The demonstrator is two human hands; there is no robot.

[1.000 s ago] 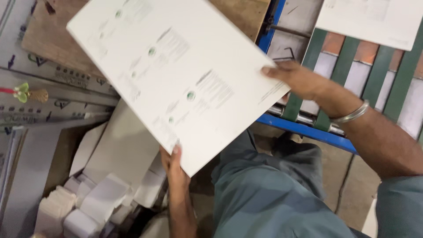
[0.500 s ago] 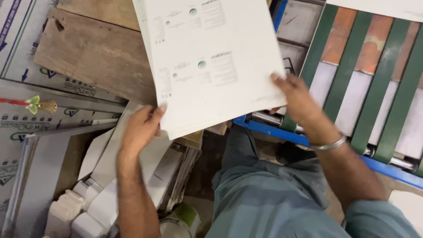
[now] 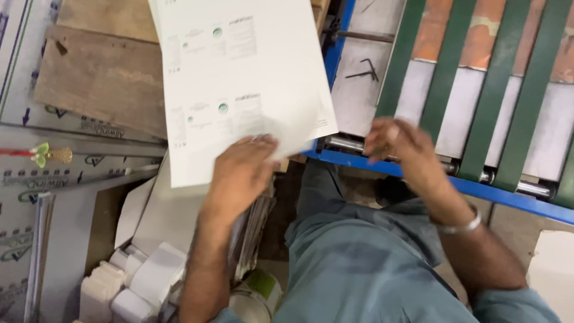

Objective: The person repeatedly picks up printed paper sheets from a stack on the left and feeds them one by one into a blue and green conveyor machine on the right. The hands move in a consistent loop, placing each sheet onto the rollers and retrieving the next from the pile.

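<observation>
Printed sheet point(image 3: 239, 84): a large white card with small printed panels, lying over a wooden board point(image 3: 101, 78) and reaching toward the blue machine frame point(image 3: 418, 173).

Nearest to me, I note stacks of small white folded cartons point(image 3: 128, 281) piled loose low on the left; I cannot tell whether a box holds them.

Above these, the left hand point(image 3: 242, 173) lies flat on the sheet's lower edge, palm down, grip pressing the card rather than closed round it. The right hand point(image 3: 400, 146) is blurred, fingers spread, grip released, holding nothing, just off the sheet's right corner, over the frame.

My judgement: the sheet is light, thin and bendable, smooth enough to slide, and liable to crease. It is best taken at opposite edges.

Farthest, green belts point(image 3: 448, 66) run across the machine bed; two small bent keys point(image 3: 366, 69) lie on a grey plate.
</observation>
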